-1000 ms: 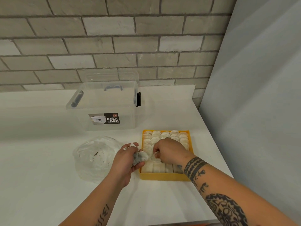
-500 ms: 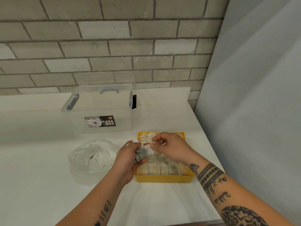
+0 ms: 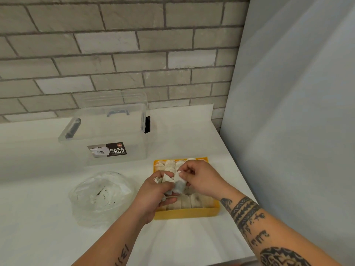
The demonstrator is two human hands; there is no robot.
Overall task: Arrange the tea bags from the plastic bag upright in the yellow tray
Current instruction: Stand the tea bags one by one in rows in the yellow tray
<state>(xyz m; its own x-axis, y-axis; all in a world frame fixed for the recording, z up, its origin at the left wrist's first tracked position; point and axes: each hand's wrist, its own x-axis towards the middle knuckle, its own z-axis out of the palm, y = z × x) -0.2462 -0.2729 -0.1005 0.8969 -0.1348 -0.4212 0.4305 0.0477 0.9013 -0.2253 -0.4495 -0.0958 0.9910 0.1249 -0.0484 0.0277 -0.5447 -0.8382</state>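
Left hand [image 3: 151,194] grips loose tea bags [image 3: 165,181]; right hand [image 3: 201,179] pinches one — clear box [image 3: 107,135] label reads "CASA BOX".

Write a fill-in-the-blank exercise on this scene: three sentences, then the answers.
1. The left hand and right hand hold tea bags over the ____ tray.
2. The plastic bag lies to the ____ of the tray.
3. The label on the box reads CASA ____.

Missing words: yellow; left; BOX.
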